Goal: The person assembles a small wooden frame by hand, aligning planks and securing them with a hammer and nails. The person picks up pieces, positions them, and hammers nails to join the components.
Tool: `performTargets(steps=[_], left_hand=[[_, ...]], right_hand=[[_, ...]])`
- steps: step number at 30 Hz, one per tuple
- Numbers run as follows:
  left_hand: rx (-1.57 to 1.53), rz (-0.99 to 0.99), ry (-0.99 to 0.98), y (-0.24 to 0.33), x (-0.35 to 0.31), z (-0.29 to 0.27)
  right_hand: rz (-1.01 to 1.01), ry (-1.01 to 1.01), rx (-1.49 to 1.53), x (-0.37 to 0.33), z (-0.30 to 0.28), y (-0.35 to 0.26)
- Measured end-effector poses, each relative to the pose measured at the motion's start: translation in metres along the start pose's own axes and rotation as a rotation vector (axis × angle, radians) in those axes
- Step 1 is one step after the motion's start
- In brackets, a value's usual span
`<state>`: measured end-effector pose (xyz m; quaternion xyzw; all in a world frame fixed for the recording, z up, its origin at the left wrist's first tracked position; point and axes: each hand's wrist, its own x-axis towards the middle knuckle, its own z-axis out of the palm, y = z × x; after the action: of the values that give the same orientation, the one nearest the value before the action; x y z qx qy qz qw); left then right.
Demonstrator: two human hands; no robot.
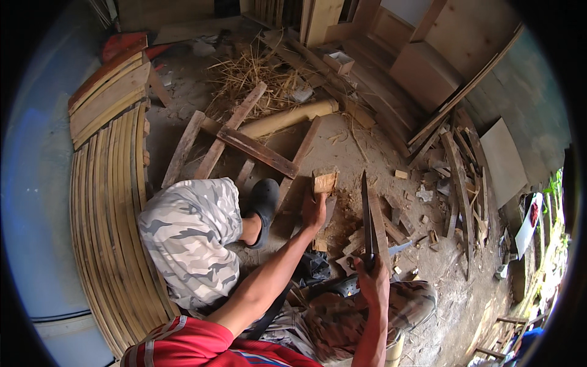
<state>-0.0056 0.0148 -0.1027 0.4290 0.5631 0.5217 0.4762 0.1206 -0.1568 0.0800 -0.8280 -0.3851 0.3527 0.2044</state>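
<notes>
My left hand (315,211) is closed round a short wooden block (325,181), whose pale, freshly cut end points up. In my right hand (372,282) is a machete (367,214), gripped by its dark handle. Its long dark blade points away from me, to the right of the block and apart from it. A narrow wooden board (378,229) lies just right of the blade. Wood chips and offcuts (354,241) cover the ground between and below my hands. The lower part of the block is hidden by my left fingers.
A nailed wooden frame (257,151) lies on the ground ahead, with a bamboo pole (290,118) and straw (254,76) behind it. Long slats (110,226) are stacked at the left. Scrap boards (458,177) lean at the right. My dark clog (264,211) stands near the frame.
</notes>
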Motion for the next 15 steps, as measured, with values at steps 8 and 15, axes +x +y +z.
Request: performTargets(steps=[8, 15], left_hand=[[0.123, 0.145, 0.161, 0.003, 0.017, -0.015], [0.110, 0.140, 0.019, -0.001, 0.006, -0.033]], right_hand=[[-0.126, -0.020, 0.000, 0.018, 0.010, -0.012], [-0.308, 0.061, -0.067, 0.051, 0.010, -0.018]])
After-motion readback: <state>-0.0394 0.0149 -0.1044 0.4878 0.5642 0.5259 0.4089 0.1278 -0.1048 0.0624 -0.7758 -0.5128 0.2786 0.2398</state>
